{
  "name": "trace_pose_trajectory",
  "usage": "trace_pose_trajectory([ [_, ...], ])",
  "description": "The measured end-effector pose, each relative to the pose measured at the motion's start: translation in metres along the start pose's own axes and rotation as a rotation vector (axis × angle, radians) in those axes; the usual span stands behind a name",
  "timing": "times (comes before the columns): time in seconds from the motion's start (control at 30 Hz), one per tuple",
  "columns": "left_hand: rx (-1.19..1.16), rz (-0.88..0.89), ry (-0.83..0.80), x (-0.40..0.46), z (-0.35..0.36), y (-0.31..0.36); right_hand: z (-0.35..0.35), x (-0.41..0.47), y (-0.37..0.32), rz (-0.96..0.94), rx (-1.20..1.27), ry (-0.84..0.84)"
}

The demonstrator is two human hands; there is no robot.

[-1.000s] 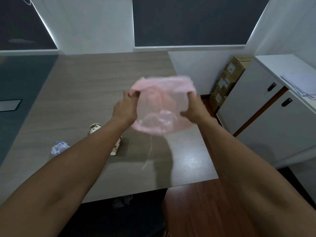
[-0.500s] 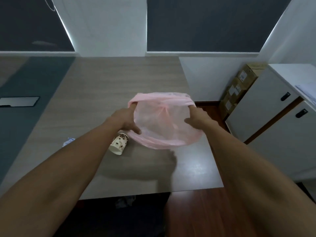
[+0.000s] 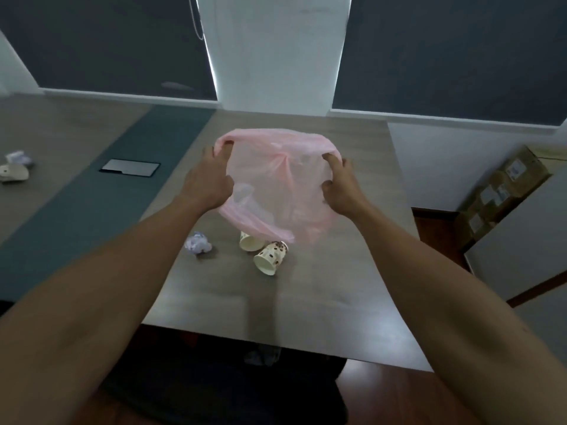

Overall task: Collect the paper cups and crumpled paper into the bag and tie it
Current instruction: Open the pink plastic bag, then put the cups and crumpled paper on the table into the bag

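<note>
The person held a thin pink bag [image 3: 276, 185] up over the desk [image 3: 337, 286], its mouth stretched wide. The left hand [image 3: 208, 179] had a clenched grip on the bag's left rim, and the right hand [image 3: 340, 185] pinched the right rim the same way. Below the bag's hanging bottom two paper cups lay on their sides: a spotted cup [image 3: 271, 257] and, touching it, a plain-looking cup [image 3: 249, 240] partly hidden by the plastic. A crumpled paper [image 3: 198, 243] lay just left of them. Far left on the desk sat what looked like another cup [image 3: 13, 172] and paper wad [image 3: 19, 157], blurred.
</note>
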State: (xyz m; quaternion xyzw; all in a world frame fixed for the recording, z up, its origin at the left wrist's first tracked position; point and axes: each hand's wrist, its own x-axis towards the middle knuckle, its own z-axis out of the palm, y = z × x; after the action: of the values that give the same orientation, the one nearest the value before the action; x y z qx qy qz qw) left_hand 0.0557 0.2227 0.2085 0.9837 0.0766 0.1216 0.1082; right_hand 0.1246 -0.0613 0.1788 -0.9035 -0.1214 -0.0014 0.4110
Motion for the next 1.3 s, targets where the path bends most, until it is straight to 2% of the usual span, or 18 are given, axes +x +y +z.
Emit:
trace_pose_trajectory([
  [0.13, 0.000, -0.031, 0.103, 0.001, -0.015, -0.065, 0.056, 0.011, -0.057, -0.082, 0.036, -0.028],
  [0.4, -0.024, -0.061, 0.157, 0.011, -0.035, -0.209, 0.196, 0.031, -0.131, -0.077, 0.034, -0.272],
  [0.6, -0.050, -0.120, 0.174, 0.010, -0.028, -0.295, 0.282, 0.048, -0.159, -0.123, 0.048, -0.317],
  [0.7, -0.099, -0.183, 0.174, 0.010, -0.021, -0.324, 0.308, 0.058, -0.170, -0.069, 0.025, -0.354],
  [0.73, -0.118, -0.213, 0.172, 0.009, -0.017, -0.332, 0.316, 0.058, -0.172, -0.041, 0.035, -0.320],
  [0.83, -0.175, -0.265, 0.140, 0.006, -0.001, -0.350, 0.338, 0.047, -0.169, 0.072, 0.060, -0.065],
  [0.87, -0.188, -0.271, 0.114, 0.004, 0.007, -0.355, 0.346, 0.043, -0.161, 0.125, 0.046, -0.037],
  [0.9, -0.197, -0.275, 0.081, 0.002, 0.014, -0.359, 0.353, 0.039, -0.153, 0.169, 0.025, -0.070],
  [1.0, -0.210, -0.269, -0.019, -0.006, 0.040, -0.373, 0.379, 0.026, -0.123, 0.263, -0.055, -0.336],
  [1.07, -0.220, -0.254, -0.076, -0.011, 0.055, -0.379, 0.394, 0.015, -0.109, 0.294, -0.089, -0.442],
  [1.2, -0.275, -0.264, -0.119, -0.017, 0.069, -0.384, 0.433, 0.012, -0.057, 0.261, -0.114, -0.428],
  [1.3, -0.311, -0.286, -0.131, -0.016, 0.070, -0.385, 0.427, 0.006, -0.073, 0.258, -0.116, -0.360],
])
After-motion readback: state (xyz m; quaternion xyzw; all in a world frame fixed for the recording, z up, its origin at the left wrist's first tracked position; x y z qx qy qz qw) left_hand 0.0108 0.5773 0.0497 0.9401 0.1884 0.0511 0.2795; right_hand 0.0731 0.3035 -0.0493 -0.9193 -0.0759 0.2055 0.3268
